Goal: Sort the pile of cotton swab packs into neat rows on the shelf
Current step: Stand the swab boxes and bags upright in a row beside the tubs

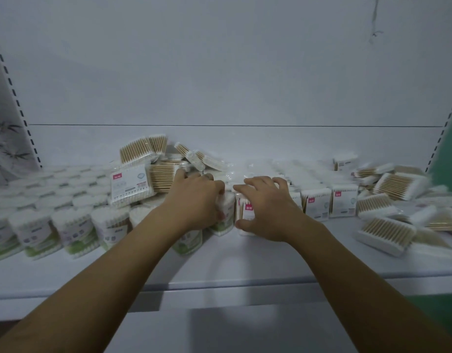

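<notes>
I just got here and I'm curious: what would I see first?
Two hands meet in the middle: the left hand grips a green-labelled pack, the right hand a red-labelled pack. Behind them rises a jumbled pile of swab packs; neat rows stand at left.

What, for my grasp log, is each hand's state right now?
Left hand: grips a green-labelled swab pack.
Right hand: grips a red-labelled swab pack.
</notes>
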A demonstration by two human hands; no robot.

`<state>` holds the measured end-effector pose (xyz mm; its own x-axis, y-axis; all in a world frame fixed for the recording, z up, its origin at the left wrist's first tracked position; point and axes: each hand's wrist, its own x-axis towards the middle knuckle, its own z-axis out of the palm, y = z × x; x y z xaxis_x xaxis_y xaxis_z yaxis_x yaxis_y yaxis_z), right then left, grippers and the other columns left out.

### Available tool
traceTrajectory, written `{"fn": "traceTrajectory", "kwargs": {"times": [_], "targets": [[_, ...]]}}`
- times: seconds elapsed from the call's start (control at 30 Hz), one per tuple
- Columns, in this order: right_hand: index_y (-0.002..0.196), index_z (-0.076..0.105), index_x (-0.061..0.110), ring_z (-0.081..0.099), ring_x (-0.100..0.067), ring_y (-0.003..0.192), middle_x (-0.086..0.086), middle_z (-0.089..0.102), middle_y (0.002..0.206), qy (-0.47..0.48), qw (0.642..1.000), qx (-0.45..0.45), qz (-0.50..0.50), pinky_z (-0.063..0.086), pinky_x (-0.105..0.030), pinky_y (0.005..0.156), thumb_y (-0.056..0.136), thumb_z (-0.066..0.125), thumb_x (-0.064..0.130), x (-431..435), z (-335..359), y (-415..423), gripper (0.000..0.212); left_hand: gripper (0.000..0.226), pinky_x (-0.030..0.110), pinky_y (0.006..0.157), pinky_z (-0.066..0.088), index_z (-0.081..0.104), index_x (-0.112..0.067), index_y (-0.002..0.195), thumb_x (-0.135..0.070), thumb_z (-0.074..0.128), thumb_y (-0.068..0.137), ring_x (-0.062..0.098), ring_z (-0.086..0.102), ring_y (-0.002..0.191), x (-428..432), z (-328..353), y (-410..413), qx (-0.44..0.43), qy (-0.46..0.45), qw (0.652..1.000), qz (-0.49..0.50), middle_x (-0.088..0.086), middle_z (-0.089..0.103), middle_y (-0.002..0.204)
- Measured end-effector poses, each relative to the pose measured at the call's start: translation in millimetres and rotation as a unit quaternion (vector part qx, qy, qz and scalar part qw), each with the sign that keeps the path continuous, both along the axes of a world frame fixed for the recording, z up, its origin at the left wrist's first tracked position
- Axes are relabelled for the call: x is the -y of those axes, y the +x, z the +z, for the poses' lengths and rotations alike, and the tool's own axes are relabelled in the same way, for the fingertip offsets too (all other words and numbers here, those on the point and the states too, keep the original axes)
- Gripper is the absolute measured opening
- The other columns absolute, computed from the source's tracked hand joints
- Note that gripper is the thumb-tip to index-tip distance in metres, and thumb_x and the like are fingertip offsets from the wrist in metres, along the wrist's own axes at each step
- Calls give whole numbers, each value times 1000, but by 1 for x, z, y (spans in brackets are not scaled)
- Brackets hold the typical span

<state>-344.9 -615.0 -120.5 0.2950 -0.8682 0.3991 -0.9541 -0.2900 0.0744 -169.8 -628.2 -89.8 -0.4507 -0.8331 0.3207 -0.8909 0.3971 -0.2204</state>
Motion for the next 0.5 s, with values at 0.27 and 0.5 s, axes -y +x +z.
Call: {"fn": "traceTrajectory", "kwargs": {"times": [0.27,0.5], "targets": [[149,29,30,19,-14,143,3,28,155,-7,1000,4,-28,3,-43,117,83,61,59,-14,28,-27,79,57,45,105,24,45,-36,136,-60,56,86,20,43,127,-1,18,-26,-50,-19,997,-53,-5,49,140],[150,28,30,18,-16,144,2,27,157,8,996,-8,-93,4,-44,118,85,60,59,-31,43,-105,77,51,38,98,25,46,-37,134,-58,54,89,17,44,123,-8,14,-106,-94,-31,988,-122,-7,49,139]]}}
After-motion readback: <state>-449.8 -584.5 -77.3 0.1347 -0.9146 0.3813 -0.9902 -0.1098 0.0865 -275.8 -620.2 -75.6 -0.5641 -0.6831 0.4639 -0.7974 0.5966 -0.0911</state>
